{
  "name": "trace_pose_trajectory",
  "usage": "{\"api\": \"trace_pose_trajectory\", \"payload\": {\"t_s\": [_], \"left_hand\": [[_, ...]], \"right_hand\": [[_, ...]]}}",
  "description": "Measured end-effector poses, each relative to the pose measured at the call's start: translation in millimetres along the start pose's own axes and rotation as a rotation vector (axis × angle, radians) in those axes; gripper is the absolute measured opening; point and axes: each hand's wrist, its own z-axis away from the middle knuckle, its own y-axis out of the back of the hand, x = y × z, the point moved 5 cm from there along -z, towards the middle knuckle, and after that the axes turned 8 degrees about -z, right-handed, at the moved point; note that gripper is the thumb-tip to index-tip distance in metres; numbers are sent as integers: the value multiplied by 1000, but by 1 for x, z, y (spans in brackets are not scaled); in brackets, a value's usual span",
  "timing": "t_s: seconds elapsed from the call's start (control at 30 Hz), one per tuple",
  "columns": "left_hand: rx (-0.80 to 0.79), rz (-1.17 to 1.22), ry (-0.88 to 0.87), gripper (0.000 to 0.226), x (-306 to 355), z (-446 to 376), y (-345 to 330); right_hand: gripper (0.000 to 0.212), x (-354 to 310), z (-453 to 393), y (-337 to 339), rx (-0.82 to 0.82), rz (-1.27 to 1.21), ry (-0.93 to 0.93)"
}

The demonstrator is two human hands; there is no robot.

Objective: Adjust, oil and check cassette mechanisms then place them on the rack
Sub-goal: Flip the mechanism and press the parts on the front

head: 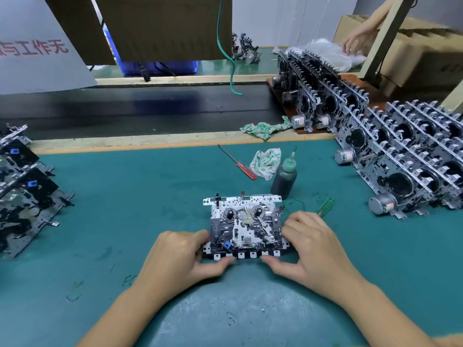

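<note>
A cassette mechanism (246, 225), a metal plate with two reels and black plastic parts, lies flat on the green mat in front of me. My left hand (179, 257) grips its left near corner, thumb along the front edge. My right hand (314, 246) grips its right side, fingers curled over the edge and thumb under the front. A dark oil bottle (284, 179) with a green nozzle stands just behind the mechanism. A red-handled screwdriver (239, 164) lies further back.
Rows of finished mechanisms (411, 156) stand at the right, more on a brown board (318, 96) behind. A stack of mechanisms (22, 191) lies at the left. Patterned rags (266, 162) sit by the bottle. A black conveyor belt (125, 106) runs across. Another person's hand (355, 41) is at the far right.
</note>
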Motion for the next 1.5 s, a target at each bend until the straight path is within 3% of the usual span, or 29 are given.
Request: {"api": "trace_pose_trajectory", "payload": {"t_s": [0.13, 0.23, 0.33, 0.5, 0.73, 0.97, 1.33, 1.5], "left_hand": [[82, -71, -49, 63, 3, -2, 2], [50, -69, -69, 69, 3, -1, 3], [-8, -25, -78, 63, 4, 2, 2], [48, -39, -5, 52, 3, 1, -2], [28, -75, -42, 58, 5, 3, 1], [80, -149, 206, 64, 11, 4, 0], [-45, 37, 62, 67, 9, 6, 0], [-25, 40, 128, 68, 8, 5, 1]], "right_hand": [[52, 1, 2, 0, -26, -62, 19], [50, 0, 2, 1, -4, -34, 21], [46, 0, 1, 1, 25, -2, 8], [50, 2, 1, -1, -5, -66, 2], [51, 1, 3, 1, 27, -39, 67], [53, -1, 1, 2, 25, -80, 65], [58, -5, 3, 3, 81, 47, -5], [53, -3, 3, 2, 40, -9, 13]]}}
